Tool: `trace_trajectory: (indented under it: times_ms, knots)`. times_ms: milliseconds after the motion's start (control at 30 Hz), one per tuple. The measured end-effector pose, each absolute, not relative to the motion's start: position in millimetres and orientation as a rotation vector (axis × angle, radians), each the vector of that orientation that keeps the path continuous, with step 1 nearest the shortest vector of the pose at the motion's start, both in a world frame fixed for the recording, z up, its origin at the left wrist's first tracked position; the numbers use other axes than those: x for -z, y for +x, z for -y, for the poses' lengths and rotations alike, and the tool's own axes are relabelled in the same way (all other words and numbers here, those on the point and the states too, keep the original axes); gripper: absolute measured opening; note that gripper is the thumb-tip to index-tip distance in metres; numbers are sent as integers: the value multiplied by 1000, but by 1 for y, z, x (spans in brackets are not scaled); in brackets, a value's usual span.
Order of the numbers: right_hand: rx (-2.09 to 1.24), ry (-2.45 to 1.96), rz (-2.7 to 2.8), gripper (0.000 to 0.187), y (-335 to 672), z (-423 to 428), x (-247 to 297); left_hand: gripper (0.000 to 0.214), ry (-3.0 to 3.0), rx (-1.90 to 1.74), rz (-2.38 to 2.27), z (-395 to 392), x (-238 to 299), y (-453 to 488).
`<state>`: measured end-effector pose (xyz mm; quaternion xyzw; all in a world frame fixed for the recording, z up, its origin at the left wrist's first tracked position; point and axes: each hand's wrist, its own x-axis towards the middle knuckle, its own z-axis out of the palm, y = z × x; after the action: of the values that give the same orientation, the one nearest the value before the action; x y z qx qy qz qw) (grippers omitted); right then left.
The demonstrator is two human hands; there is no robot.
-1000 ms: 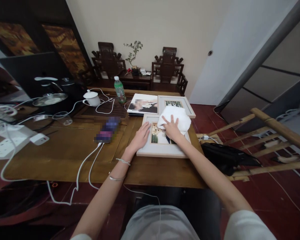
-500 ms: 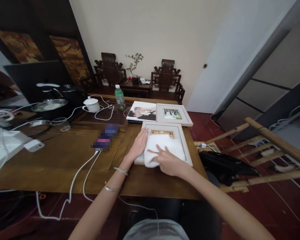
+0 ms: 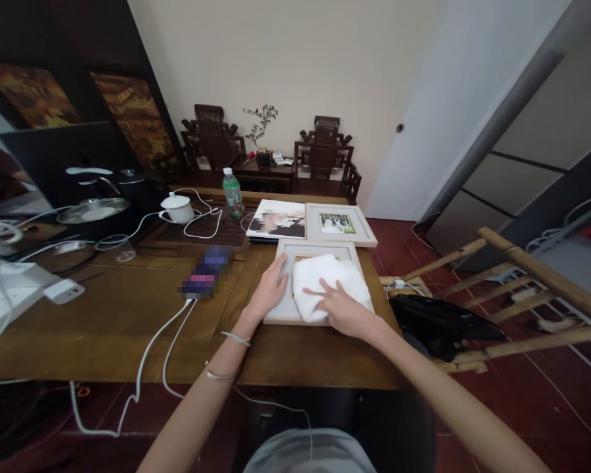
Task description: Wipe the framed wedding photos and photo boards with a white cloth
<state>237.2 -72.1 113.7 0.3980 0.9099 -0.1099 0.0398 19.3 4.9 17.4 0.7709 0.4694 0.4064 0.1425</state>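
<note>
The near picture frame sits flat right between the two hands, and I'll call it the middle of my clock: left hand at nine, touching its edge, right hand at about four, over it. The white cloth lies across much of its face.

Now the count, from the left! One clear plastic cup, out between nine and ten. One lidded white cup, at ten. One phone, blurred, at nine. One green-labelled bottle, between ten and eleven. One photo panel, at eleven. Frames, two in all: this one, and the far frame at one o'clock, butted up beside the panel. Cloth, just one.

And the hands! The left is open and flat, fingers stretched along the frame's left side, thumb apart, gripping nothing. The right lies palm down on the cloth, fingers fanned wide, unclenched.
</note>
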Motion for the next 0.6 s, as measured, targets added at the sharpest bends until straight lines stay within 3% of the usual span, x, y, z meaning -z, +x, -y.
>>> trace_trajectory:
  times_ms: [100,267,467,600]
  knots:
    - [480,1254,-2742,62,266,110,-132,49,2201,-1210,-1370,-3,-18,19]
    - [357,1639,-2737,57,306,142,-109,52,2057,-1299,-1421,-3,-16,21]
    - [106,1688,-3104,36,313,155,-55,54,1301,-1234,-1513,8,-30,22]
    - [24,1685,-3251,33,309,157,-47,37,898,-967,-1248,43,-46,13]
